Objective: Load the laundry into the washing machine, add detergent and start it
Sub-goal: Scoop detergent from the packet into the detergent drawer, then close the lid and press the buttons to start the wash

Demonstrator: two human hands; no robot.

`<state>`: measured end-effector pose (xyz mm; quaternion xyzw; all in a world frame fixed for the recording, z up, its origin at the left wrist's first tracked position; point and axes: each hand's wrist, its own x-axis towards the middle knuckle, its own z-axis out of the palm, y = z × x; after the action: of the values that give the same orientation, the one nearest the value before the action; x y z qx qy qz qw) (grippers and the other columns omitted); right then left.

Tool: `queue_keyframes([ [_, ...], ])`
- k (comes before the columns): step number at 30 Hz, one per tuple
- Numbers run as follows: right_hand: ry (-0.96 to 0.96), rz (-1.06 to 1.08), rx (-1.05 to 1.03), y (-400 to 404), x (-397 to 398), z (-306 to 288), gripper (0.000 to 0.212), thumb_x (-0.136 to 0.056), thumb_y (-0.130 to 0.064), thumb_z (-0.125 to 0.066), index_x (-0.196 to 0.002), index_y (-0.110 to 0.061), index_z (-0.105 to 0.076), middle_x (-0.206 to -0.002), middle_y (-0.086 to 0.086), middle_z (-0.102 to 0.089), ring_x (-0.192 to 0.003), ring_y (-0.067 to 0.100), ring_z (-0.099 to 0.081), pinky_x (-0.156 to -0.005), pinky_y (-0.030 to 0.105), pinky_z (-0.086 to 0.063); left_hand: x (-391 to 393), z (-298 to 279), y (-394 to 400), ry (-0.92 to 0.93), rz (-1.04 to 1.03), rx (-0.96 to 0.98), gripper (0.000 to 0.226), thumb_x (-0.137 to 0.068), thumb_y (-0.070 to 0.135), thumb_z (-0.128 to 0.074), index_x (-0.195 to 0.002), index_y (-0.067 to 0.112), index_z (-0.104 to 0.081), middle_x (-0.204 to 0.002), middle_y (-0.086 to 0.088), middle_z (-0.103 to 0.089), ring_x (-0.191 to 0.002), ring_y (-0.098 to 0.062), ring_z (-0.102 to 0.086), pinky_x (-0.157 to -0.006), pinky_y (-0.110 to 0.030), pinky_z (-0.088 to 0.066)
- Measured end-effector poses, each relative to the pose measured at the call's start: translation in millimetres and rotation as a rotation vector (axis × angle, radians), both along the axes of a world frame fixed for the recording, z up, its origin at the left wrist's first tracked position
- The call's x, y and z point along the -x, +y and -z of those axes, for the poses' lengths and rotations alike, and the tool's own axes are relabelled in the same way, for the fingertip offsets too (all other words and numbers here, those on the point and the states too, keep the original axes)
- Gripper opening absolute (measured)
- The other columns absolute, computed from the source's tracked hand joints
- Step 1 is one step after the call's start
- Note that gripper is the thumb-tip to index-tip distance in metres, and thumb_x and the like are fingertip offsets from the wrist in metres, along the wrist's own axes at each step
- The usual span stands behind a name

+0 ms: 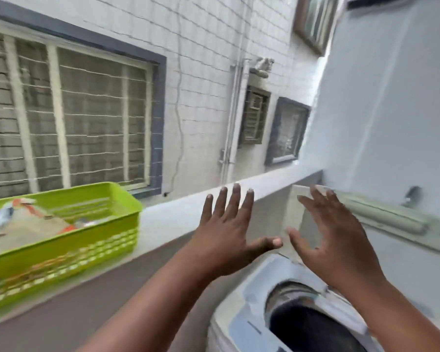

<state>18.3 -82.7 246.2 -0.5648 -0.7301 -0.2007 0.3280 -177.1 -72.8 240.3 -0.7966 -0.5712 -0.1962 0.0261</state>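
A green plastic laundry basket [69, 246] stands on a white ledge at the left, with crumpled white, beige and orange clothes [23, 222] inside. A white top-loading washing machine [241, 323] sits at the lower right, its round drum opening [308, 326] uncovered and dark. My left hand [226, 232] is held up above the machine's near corner, fingers spread and straight, holding nothing. My right hand [341, 235] is raised beside it, also spread and empty. The whole frame is motion-blurred.
The white ledge [178, 219] runs from the basket to a white wall [391, 110] at the right. Beyond the ledge is a tiled building with barred windows [69, 118]. A brown wall face [92, 301] lies below the ledge.
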Motion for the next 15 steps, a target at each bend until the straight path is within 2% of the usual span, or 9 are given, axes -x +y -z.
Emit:
queue_keyframes([
  [4, -0.045, 0.151, 0.116, 6, -110, 35, 0.067, -0.077, -0.057, -0.043, -0.129, -0.016, -0.056, -0.142, 0.011, -0.052, -0.13, 0.037, -0.048, -0.102, 0.053, -0.043, -106, 35, 36, 0.024, 0.095, 0.073, 0.116, -0.057, 0.09, -0.004, -0.151, 0.026, 0.017, -0.158, -0.001, 0.027, -0.144, -0.022, 0.028, -0.116, -0.046, 0.02],
  [8, -0.169, 0.234, 0.32, 17, -195, 91, 0.068, -0.074, -0.057, -0.046, -0.13, -0.018, -0.05, -0.138, 0.012, -0.056, -0.125, 0.038, -0.054, -0.096, 0.053, -0.047, -202, 98, 72, 0.098, 0.143, 0.239, 0.103, -0.078, 0.084, -0.025, -0.152, 0.025, 0.016, -0.157, -0.003, 0.027, -0.144, -0.024, 0.028, -0.116, -0.049, 0.018],
  [11, -0.175, 0.266, 0.487, 30, -228, 137, 0.075, -0.066, -0.056, -0.057, -0.131, -0.019, -0.053, -0.144, 0.009, -0.048, -0.124, 0.034, -0.056, -0.1, 0.046, -0.043, -238, 150, 91, 0.214, 0.155, 0.371, 0.104, -0.079, 0.082, -0.03, -0.151, 0.024, 0.017, -0.157, -0.006, 0.027, -0.145, -0.026, 0.027, -0.115, -0.051, 0.018],
  [12, -0.168, 0.267, 0.506, 35, -235, 150, 0.076, -0.067, -0.055, -0.058, -0.134, -0.018, -0.053, -0.148, 0.008, -0.039, -0.128, 0.033, -0.052, -0.107, 0.041, -0.036, -242, 166, 98, 0.264, 0.164, 0.416, 0.106, -0.078, 0.084, -0.03, -0.151, 0.023, 0.018, -0.157, -0.006, 0.027, -0.144, -0.027, 0.027, -0.115, -0.052, 0.018],
  [13, -0.164, 0.263, 0.532, 40, -242, 162, 0.077, -0.074, -0.053, -0.056, -0.141, -0.018, -0.045, -0.155, 0.007, -0.025, -0.138, 0.033, -0.04, -0.114, 0.037, -0.023, -244, 179, 104, 0.308, 0.166, 0.455, 0.109, -0.076, 0.086, -0.028, -0.151, 0.023, 0.019, -0.157, -0.006, 0.028, -0.144, -0.027, 0.028, -0.115, -0.053, 0.018],
  [15, -0.125, 0.255, 0.637, 53, -250, 190, 0.078, -0.089, -0.05, -0.047, -0.153, -0.019, -0.016, -0.162, 0.007, 0.001, -0.15, 0.03, -0.005, -0.119, 0.038, -0.002, -241, 200, 120, 0.369, 0.149, 0.496, 0.113, -0.071, 0.09, -0.025, -0.15, 0.023, 0.019, -0.158, -0.007, 0.026, -0.144, -0.028, 0.027, -0.115, -0.053, 0.016],
])
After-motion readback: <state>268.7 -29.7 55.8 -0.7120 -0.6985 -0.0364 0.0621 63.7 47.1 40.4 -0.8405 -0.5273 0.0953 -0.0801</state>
